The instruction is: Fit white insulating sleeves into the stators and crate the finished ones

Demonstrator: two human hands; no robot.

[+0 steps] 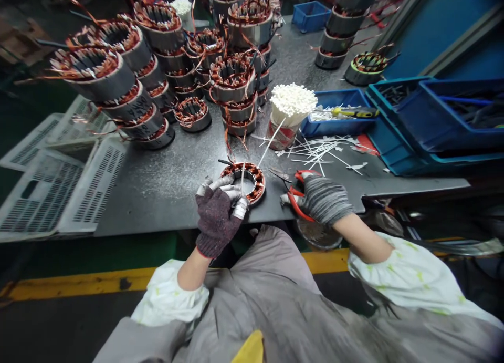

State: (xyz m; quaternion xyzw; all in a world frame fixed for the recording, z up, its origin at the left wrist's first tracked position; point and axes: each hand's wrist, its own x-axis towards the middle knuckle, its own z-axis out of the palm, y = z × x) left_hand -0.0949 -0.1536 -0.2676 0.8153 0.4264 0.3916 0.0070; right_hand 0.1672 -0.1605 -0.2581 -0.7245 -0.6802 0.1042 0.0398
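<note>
A small motor stator (258,190) with copper windings lies flat near the table's front edge. My left hand (218,213), in a dark knit glove with taped fingertips, grips its near left side, fingers over the ring and thumb at the front. One white cable tie (271,142) sticks up from the ring's far right side, slanting right. Another white strip (243,176) crosses the ring by my fingers. My right hand (326,199), in a grey striped glove, holds red-handled scissors (298,205), their blades slightly apart and pointing at the stator without touching it.
Stacked stators (236,90) stand at the back and left. A wrapped bundle of white cable ties (293,103) stands behind cut strips (321,150). At right are a blue tray (346,126) with a yellow-handled screwdriver (354,112) and teal bins (409,158). White perforated baskets (90,184) sit left.
</note>
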